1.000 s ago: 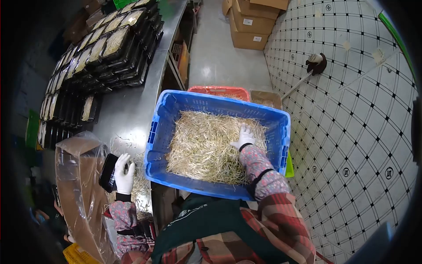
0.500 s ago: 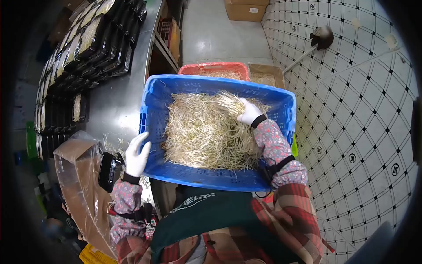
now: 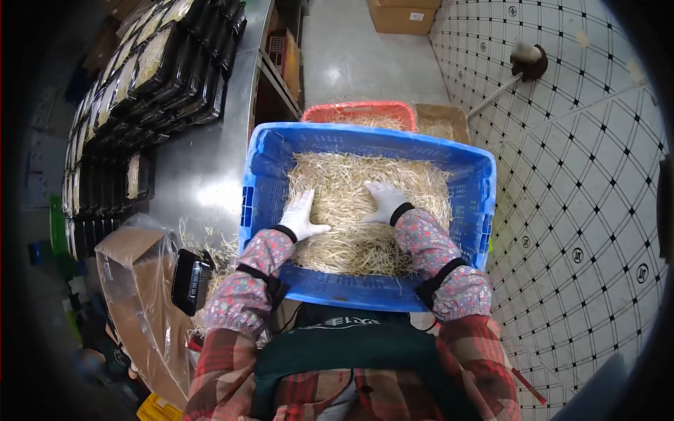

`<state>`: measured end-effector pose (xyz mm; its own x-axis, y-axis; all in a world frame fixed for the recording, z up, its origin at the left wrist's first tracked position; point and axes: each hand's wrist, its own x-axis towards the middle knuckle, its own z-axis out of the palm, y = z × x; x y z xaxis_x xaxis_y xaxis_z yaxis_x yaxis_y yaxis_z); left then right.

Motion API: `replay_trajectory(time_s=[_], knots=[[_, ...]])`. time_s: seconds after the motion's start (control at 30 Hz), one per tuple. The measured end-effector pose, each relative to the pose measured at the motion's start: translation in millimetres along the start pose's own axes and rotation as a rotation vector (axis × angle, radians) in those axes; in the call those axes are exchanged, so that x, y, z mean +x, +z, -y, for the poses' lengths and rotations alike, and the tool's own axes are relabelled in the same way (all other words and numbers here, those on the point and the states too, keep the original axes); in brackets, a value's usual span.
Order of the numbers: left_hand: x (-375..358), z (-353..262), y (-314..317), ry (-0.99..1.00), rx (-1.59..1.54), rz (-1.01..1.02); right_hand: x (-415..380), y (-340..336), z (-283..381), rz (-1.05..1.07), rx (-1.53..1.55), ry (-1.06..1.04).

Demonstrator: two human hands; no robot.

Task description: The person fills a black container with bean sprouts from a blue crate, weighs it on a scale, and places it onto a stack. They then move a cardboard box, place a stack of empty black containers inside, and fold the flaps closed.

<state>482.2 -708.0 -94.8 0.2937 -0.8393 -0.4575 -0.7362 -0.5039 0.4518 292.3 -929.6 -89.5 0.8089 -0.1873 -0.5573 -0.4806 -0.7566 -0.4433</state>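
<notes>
A blue plastic crate full of pale bean sprouts stands before me. Inside it, my left hand in a white glove rests on the left part of the sprouts, fingers stretched forward and thumb out to the side. My right hand, gloved as well, lies on the sprouts to the right, its fingers extended and pointing inward. Neither hand has a bunch in it that I can see. Some of its fingertips sink into the strands.
Stacked black trays of sprouts stand on the steel table at left. Near them are a black tray and a plastic-wrapped cardboard piece. Beyond the crate sit a red basket and cardboard boxes.
My left hand has moved from outside the crate's left rim onto the sprouts. My right hand has let go of its bunch and come down nearer me.
</notes>
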Motion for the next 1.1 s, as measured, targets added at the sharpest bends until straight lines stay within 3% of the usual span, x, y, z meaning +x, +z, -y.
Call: replay_trajectory(time_s=[0.07,0.1,0.17,0.27,0.33,0.43,0.5,0.6,0.73,0.87,1.0,1.07,1.1], knots=[[16,2,13,-0.049,0.062,0.047,15,10,10,-0.054,-0.051,0.030],[19,1,20,-0.101,0.124,0.163,23,31,6,-0.140,-0.048,-0.009],[14,2,35,-0.159,0.167,0.409,7,42,26,-0.065,-0.114,-0.016],[-22,-9,40,-0.028,0.186,0.513,-21,75,41,0.036,-0.260,-0.046],[-38,-16,36,0.007,0.241,0.506,-31,77,40,0.075,-0.224,-0.057],[-44,-17,56,-0.047,0.281,0.387,-24,78,36,-0.156,-0.295,-0.039],[-43,-17,63,-0.081,0.229,0.249,-12,82,40,-0.078,-0.241,0.000],[-32,-14,66,-0.207,0.063,0.305,5,86,30,-0.003,-0.133,0.038],[-33,-17,62,-0.195,0.010,0.342,-5,53,10,0.017,-0.049,0.057],[-49,-9,51,0.110,0.167,0.214,-20,0,-27,-0.276,0.125,0.219],[-56,-41,39,0.312,0.242,0.122,-12,-15,11,-0.400,0.216,0.075],[-52,-48,25,0.405,0.230,0.120,0,-13,47,-0.007,0.195,0.115],[-48,-52,15,0.394,0.198,0.188,0,-2,47,-0.011,0.197,0.117]])
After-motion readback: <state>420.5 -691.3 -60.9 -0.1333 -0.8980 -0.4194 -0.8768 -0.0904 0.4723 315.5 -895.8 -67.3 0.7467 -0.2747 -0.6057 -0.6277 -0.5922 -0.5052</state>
